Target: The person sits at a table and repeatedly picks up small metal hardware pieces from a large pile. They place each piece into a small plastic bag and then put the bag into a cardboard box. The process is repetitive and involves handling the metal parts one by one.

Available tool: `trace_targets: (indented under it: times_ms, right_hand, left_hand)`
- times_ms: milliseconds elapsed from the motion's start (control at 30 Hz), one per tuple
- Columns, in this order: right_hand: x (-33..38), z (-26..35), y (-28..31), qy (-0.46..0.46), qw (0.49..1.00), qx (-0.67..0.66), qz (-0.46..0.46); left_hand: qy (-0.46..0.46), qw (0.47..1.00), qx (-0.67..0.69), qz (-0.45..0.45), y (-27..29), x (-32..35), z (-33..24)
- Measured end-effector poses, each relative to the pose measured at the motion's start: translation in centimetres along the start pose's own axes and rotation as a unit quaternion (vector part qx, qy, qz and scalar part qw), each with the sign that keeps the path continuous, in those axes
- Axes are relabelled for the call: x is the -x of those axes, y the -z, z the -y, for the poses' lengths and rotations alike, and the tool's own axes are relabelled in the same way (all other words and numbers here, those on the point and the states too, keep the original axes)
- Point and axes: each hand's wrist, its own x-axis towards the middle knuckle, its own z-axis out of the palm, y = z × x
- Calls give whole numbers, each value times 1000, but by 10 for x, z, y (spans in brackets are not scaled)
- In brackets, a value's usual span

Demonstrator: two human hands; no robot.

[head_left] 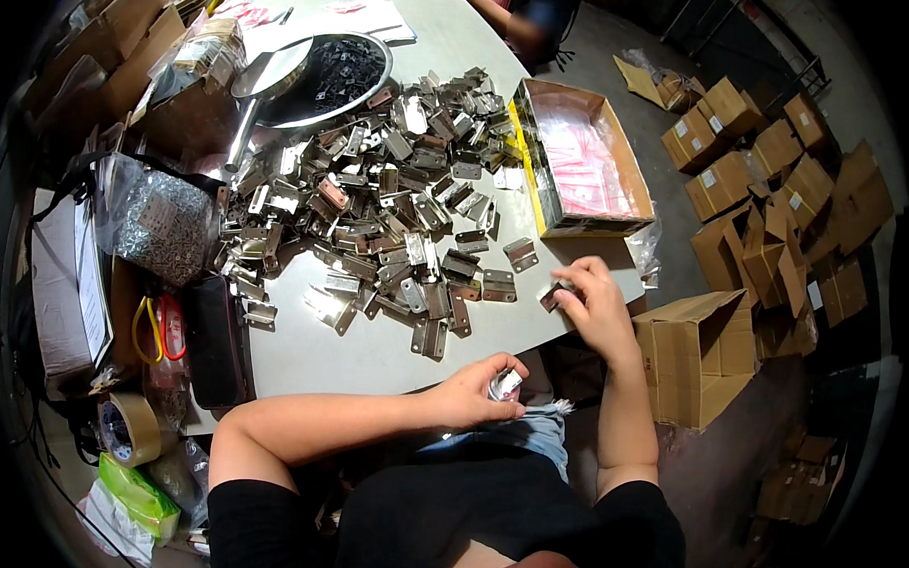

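My left hand (474,389) is at the table's near edge, closed around a small shiny metal piece (505,384) that may sit in a clear bag. My right hand (594,307) rests on the white table (372,356) further right, its fingers pinching a small metal bracket (554,294). A big pile of several metal hinge plates (387,207) spreads over the middle of the table, just beyond both hands. Two loose plates (521,253) lie between the pile and my right hand.
An open cardboard box (579,158) with pink-printed clear bags stands at the right. A metal bowl (332,74) of dark parts sits at the back, a bag of screws (161,224) at the left, a tape roll (129,428) lower left. Cartons (697,353) crowd the floor. Another person's arm (504,15) shows beyond.
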Motion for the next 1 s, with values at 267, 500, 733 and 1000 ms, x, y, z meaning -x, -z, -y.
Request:
trace_targets:
  times_ms: [267,500,733,1000]
  right_hand:
    - [-21,-4,-16,-62,987,-143,35]
    - [-30,19,-38,-115,957,-265,27]
    - [-23,32,-40,-145,924,-345,80]
    - [-58,51,-74,-72,982,-172,24]
  left_hand:
    - [-4,999,-33,5,0,2,-5]
    - [-21,999,-30,-2,2,1,0]
    - [-22,998,-55,-9,0,4,-9]
    - [-30,997,-67,-5,4,-1,0]
